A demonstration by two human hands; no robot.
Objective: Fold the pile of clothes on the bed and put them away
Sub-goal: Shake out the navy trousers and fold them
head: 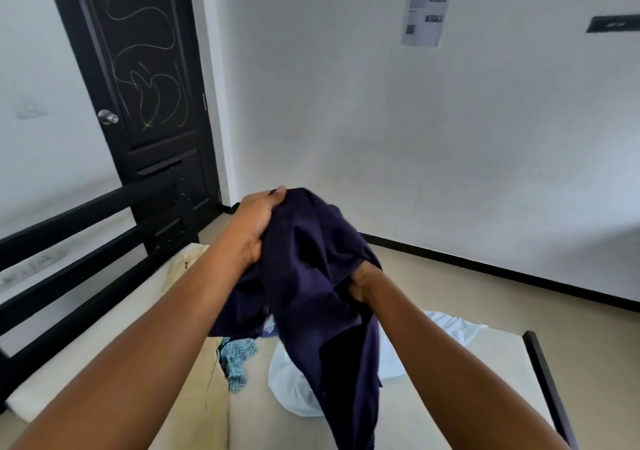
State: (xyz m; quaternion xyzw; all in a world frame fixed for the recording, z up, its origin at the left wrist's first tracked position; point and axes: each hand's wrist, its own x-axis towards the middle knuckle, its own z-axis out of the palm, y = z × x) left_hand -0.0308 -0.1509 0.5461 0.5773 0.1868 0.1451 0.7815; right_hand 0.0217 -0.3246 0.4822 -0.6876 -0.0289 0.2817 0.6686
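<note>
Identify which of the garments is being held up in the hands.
The dark navy garment, gripped by the left hand and right hand; the white garment and teal patterned garment lie on the mattress.

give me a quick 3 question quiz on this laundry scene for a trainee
1. True or false: the left hand and the right hand both hold the navy garment above the bed.
2. Which lies on the bed under the navy garment? A) white garment B) red towel C) shoes
3. Fill in: in the picture, the teal patterned cloth lies to the ___ of the white garment.
Key: 1 true; 2 A; 3 left.
</note>
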